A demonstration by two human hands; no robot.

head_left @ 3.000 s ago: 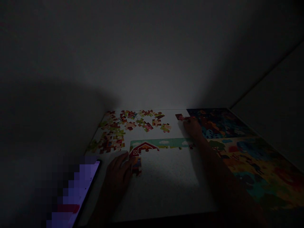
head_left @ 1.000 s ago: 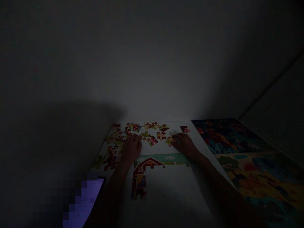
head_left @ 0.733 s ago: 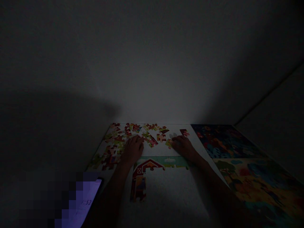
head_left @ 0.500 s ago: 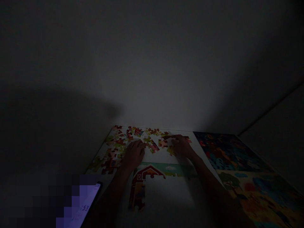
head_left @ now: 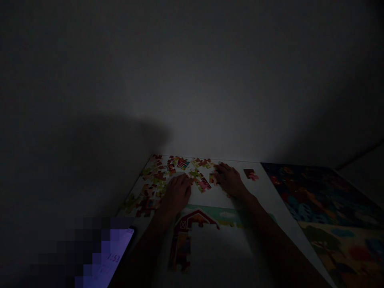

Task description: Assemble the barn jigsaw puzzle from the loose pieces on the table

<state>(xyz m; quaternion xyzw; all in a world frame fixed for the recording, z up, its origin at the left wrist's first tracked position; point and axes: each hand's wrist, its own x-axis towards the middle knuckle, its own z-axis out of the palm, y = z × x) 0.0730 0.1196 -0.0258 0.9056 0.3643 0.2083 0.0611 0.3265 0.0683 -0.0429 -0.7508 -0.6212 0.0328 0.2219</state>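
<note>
Wall: I have a dim grey wall (head_left: 192, 80) filling the upper view, with a broad shadow across its left side

Desk: a white desk (head_left: 277, 208) runs beneath it, and the light falls mostly on its far part

Landmark: the assembled barn section (head_left: 192, 236) sits near the desk's middle, a red barn roof with a short column of joined jigsaw pieces below it and a green-and-sky strip running right along its top

Progress: from here I count that corner and strip as joined, while most pieces lie loose above it; its right end is too dark for me to judge

Panels: a dark blue printed panel (head_left: 318, 196) and a yellow farm-scene panel (head_left: 345, 256) lie to the right of the barn section, one beyond the other

Phone: a lit phone (head_left: 115, 256) lies below and left of the barn section, partly blurred

Loose pieces: a heap of loose jigsaw pieces (head_left: 156, 180) lies up and left of the barn section, a smaller scatter (head_left: 201, 178) lies directly above it, and a lone dark red piece (head_left: 250, 174) lies up and right

Left hand (head_left: 177, 195): palm down just above the barn section, beside the scatter, and I see nothing held

Right hand (head_left: 229, 181): just above the barn section's strip, at the scatter's right edge

Fingers: the left fingers (head_left: 185, 181) lie flat and loosely together; the right fingers (head_left: 220, 170) curve down among the pieces, and I cannot tell whether they hold one
</note>
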